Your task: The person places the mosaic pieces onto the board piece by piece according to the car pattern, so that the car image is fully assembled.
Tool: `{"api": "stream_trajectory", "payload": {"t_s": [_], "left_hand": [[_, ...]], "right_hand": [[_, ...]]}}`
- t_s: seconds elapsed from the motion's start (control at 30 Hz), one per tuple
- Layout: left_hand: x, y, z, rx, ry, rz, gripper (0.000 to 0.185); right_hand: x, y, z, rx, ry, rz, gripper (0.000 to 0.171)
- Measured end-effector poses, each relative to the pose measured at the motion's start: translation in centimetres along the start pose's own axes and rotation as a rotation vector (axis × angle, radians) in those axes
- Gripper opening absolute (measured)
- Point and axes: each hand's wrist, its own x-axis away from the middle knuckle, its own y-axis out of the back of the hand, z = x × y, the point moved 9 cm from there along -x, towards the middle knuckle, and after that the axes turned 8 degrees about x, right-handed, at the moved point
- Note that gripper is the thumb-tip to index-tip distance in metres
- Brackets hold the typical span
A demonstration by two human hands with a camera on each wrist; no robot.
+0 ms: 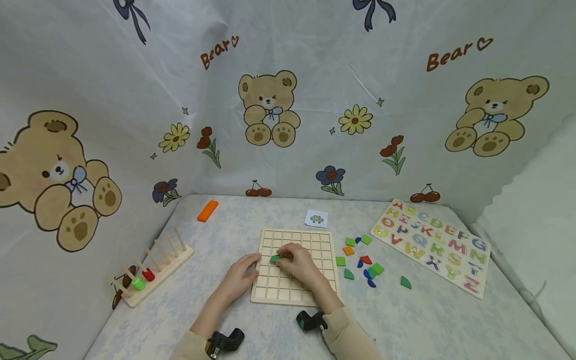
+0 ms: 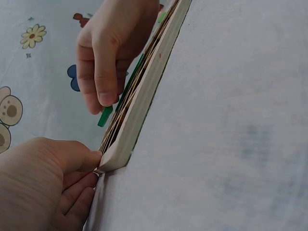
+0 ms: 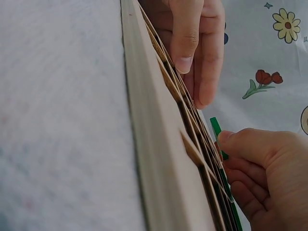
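Green tile (image 1: 275,258) was pinched by the right hand (image 1: 299,264) over the grid board (image 1: 294,292); left hand (image 1: 241,277), fingers relaxed, steadied the board's edge.

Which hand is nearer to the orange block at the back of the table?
The left hand. It rests on the left edge of the wooden grid board, the side facing the orange block. The right hand is further right, over the board, pinching a green piece.
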Motion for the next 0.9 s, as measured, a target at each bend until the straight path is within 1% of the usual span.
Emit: {"api": "stream_trajectory", "payload": {"t_s": [0.5, 0.73, 0.9], "left_hand": [[0.1, 0.1, -0.1, 0.002, -0.011, 0.002, 0.044], [0.1, 0.1, 0.0, 0.012, -0.006, -0.001, 0.044], [0.0, 0.0, 0.0, 0.013, 0.003, -0.001, 0.044]], "right_hand": [[0.0, -0.1, 0.9, 0.131, 0.138, -0.013, 0.020], [0.1, -0.1, 1.1, 0.148, 0.159, -0.014, 0.022], [0.1, 0.0, 1.1, 0.155, 0.156, -0.013, 0.022]]}}
